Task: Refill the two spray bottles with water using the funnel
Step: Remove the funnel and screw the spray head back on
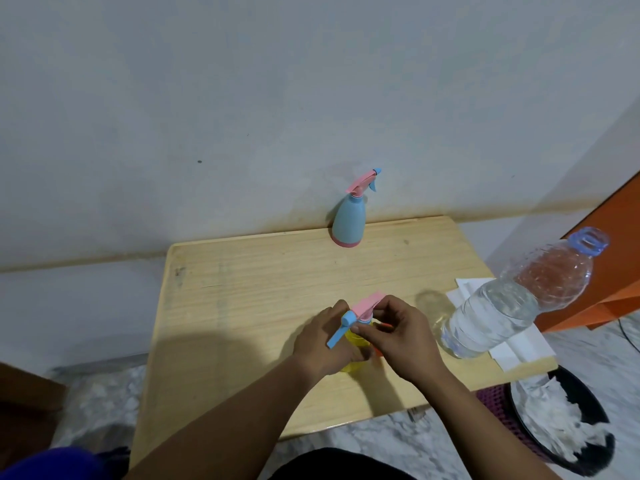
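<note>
While the left hand (322, 344) grips the yellow spray bottle (355, 344) at the tabletop's (242, 289) six o'clock and the right hand's (398, 341) fingers pinch its collar, little looks done (funnel unseen): the blue spray bottle (349, 220) stands capped at twelve, the water bottle (502, 306) at three.

Two bare forearms, no sleeves or rings; left hand (320, 344), right hand (401, 341) (dark garment at lap, approx.)

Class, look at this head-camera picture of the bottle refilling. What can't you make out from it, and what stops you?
- Yellow bottle, head view: both hands hide most of it, so its water level is unknown.
- Funnel: only an orange sliver shows behind the right hand.
- Blue bottle: opaque, contents unseen.
- Left hand: fingers hidden behind the yellow bottle.
</note>
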